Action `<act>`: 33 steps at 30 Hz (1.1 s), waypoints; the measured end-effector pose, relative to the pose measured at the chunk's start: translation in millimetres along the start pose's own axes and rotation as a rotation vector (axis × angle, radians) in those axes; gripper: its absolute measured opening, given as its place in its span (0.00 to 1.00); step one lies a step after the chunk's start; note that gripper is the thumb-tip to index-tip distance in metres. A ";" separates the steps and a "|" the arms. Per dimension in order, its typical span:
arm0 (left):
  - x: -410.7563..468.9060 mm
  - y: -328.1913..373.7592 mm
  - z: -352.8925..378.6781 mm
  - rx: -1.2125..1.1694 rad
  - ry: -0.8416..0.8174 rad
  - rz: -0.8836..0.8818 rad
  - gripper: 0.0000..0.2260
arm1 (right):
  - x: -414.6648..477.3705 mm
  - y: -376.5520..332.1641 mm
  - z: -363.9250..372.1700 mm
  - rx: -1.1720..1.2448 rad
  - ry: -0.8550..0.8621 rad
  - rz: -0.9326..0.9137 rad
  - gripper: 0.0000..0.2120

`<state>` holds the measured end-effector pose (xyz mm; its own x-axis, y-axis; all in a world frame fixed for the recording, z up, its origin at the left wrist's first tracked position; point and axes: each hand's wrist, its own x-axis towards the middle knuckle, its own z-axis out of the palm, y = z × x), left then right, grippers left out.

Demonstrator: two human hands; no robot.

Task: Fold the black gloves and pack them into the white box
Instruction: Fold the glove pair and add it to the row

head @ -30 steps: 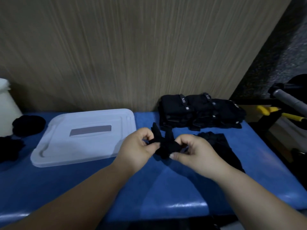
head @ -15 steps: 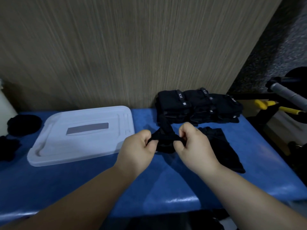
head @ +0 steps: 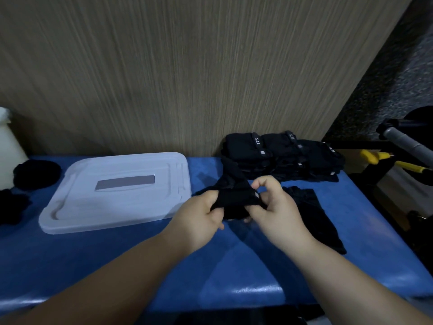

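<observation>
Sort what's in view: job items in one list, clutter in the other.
Job:
held glove, gripped by left hand and right hand
flat glove on the bench
folded stack
white box

Clutter:
yellow tools
grey bar
white tub, far left

We find the view dim, lit from overhead. Glare streaks the near edge of the glossy blue padded worktop [head: 257, 289]. The black fabric glove [head: 234, 199] mid-frame is one dark mass. The wood-grain wall panel [head: 187, 66] bows and smears outward.
</observation>
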<state>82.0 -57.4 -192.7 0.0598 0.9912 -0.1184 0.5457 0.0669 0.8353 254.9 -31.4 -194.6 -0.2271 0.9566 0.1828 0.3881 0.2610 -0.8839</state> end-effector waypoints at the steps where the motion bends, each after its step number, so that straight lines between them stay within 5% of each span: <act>1: 0.7 -0.2 0.6 -0.065 -0.044 0.009 0.12 | 0.5 0.1 -1.3 -0.021 0.026 -0.024 0.12; 5: 2.1 2.2 -0.3 -0.525 -0.225 -0.091 0.25 | 0.3 -1.3 -5.0 0.007 0.011 -0.056 0.11; 9: 4.6 5.7 -4.9 -0.911 -0.211 -0.224 0.24 | -1.8 -1.5 -4.1 0.107 -0.095 -0.053 0.12; 17: 9.5 -2.6 -7.8 -0.925 0.030 -0.273 0.10 | -7.4 -3.8 -9.1 0.130 -0.445 0.051 0.20; 22: 7.5 -2.5 -2.5 -0.891 -0.005 -0.241 0.13 | 1.2 -2.8 -4.1 0.669 -0.229 0.393 0.19; 27: 5.4 -6.8 7.2 -0.894 -0.126 -0.194 0.22 | -0.1 -0.7 -1.9 0.488 -0.096 0.441 0.07; 33: 5.3 -2.7 12.7 -0.880 -0.023 -0.254 0.10 | 0.3 -4.1 -11.4 0.181 -0.139 0.312 0.16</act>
<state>91.5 -53.8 -202.4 0.0467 0.9327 -0.3577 -0.2890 0.3553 0.8889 263.4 -30.7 -186.0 -0.2472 0.9563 -0.1560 0.2963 -0.0787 -0.9518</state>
